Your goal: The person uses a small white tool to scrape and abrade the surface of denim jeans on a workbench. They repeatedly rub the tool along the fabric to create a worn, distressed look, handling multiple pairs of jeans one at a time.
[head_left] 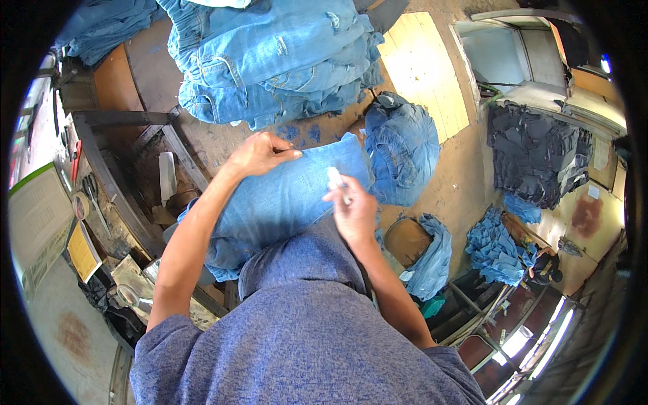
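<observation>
A pair of blue jeans lies across my lap, one leg stretched away from me toward the right. My left hand is closed at the upper edge of that leg, fingers curled on the denim. Over the leg's right part, my right hand grips a small white stick-shaped piece between thumb and fingers. Its tip is at or just above the cloth; whether it touches I cannot tell. The lower part of the jeans is hidden by my body.
Ahead stands a tall pile of folded jeans. A bundle of denim sits right of my lap. Dark folded garments are stacked farther right. At left are a metal frame, scissors and a tape roll on a bench.
</observation>
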Demonstrator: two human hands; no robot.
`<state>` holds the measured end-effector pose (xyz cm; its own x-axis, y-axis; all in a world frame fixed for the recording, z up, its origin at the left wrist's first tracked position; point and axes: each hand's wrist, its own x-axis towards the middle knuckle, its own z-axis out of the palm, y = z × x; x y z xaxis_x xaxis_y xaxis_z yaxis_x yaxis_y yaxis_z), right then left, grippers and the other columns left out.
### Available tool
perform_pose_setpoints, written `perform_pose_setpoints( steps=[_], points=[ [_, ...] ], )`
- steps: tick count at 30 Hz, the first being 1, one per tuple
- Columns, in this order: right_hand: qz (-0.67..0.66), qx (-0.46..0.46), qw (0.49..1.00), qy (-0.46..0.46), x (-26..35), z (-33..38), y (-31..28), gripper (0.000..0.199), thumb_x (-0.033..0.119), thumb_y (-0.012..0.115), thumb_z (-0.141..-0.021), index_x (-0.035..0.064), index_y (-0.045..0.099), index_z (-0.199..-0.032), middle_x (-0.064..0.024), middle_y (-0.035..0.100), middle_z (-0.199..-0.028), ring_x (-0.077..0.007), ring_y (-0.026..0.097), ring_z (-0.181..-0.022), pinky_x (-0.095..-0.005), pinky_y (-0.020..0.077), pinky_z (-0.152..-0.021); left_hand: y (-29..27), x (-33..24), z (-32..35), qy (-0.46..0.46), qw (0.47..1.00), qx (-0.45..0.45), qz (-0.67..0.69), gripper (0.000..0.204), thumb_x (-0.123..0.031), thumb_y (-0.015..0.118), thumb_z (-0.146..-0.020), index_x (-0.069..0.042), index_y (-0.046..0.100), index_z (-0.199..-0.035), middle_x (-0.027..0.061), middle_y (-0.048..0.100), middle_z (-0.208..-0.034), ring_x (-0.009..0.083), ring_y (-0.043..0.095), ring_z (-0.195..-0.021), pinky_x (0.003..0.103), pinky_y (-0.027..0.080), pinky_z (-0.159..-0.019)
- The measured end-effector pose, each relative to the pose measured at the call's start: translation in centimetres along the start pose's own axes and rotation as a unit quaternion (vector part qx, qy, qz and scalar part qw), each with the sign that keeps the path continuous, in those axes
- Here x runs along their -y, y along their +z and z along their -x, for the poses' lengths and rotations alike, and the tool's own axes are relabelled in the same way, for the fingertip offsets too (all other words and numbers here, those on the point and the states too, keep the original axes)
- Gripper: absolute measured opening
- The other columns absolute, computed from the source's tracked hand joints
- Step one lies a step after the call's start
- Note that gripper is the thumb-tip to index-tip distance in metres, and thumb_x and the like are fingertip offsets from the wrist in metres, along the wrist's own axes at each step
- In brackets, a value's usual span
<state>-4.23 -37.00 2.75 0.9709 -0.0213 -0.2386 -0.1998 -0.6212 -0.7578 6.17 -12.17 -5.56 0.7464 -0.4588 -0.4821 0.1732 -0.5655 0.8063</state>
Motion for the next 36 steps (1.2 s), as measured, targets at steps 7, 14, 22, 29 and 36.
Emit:
perform_pose_setpoints(
  steps=[7, 14, 22, 29, 36],
  points=[
    [-0.315, -0.107, 0.838, 0.432, -9.6, -0.2, -4.4, 0.051, 0.056, 0.081, -0.091, 0.0167, 0.051, -0.082, 0.0072, 0.037, -0.062, -0.0055, 0.033, -0.045, -0.0266, 0.0279, -0.042, -3.8, 1.9, 9.3, -0.131, 0.982, 0.084, -0.102, 0.119, -0.082, 0.076, -0.077, -0.009, 0.039, -0.163, 0.0222, 0.060, -0.149, 0.0386, 0.062, -0.131, 0.050, 0.049, -0.112],
    [-0.514, -0.134, 0.746, 0.401, -16.3, -4.4, -4.2, 0.028, 0.031, 0.083, -0.096, 0.0185, 0.059, -0.088, 0.0098, 0.033, -0.055, -0.0058, 0.031, -0.042, -0.0254, 0.0254, -0.043, -1.5, 4.5, 10.3, -0.147, 0.982, 0.106, -0.058, 0.060, -0.060, 0.074, -0.096, -0.003, 0.080, -0.114, 0.0093, 0.079, -0.092, 0.0179, 0.071, -0.093, 0.039, 0.055, -0.086],
    [-0.037, -0.183, 0.966, 0.181, -13.0, -1.7, -5.2, 0.028, 0.030, 0.062, -0.108, 0.0026, 0.061, -0.113, -0.0097, 0.066, -0.089, -0.0214, 0.060, -0.072, -0.0375, 0.0487, -0.063, -2.8, 4.2, 9.1, -0.084, 0.996, -0.013, 0.027, 0.045, -0.046, 0.079, -0.096, -0.003, 0.082, -0.110, 0.0068, 0.075, -0.075, 0.0103, 0.064, -0.077, 0.035, 0.054, -0.074],
    [0.066, -0.007, 0.994, -0.089, 3.7, 5.1, 6.2, 0.028, 0.019, 0.070, -0.102, 0.0084, 0.061, -0.126, -0.0147, 0.075, -0.087, -0.0327, 0.076, -0.072, -0.0412, 0.0574, -0.064, -3.6, 5.6, 8.1, -0.082, 0.994, 0.055, 0.047, 0.036, -0.039, 0.087, -0.089, -0.005, 0.085, -0.099, 0.0141, 0.075, -0.075, 0.0130, 0.069, -0.079, 0.039, 0.054, -0.075],
    [0.049, -0.132, 0.975, -0.172, 5.7, 2.1, 11.2, 0.022, 0.014, 0.076, -0.096, 0.0071, 0.068, -0.116, -0.0098, 0.076, -0.097, -0.0309, 0.071, -0.076, -0.0412, 0.0559, -0.066, -4.7, 3.6, 16.6, -0.155, 0.926, -0.317, -0.134, 0.044, -0.044, 0.077, -0.096, -0.001, 0.068, -0.097, 0.0173, 0.072, -0.084, 0.0340, 0.069, -0.076, 0.044, 0.053, -0.070]
  ],
)
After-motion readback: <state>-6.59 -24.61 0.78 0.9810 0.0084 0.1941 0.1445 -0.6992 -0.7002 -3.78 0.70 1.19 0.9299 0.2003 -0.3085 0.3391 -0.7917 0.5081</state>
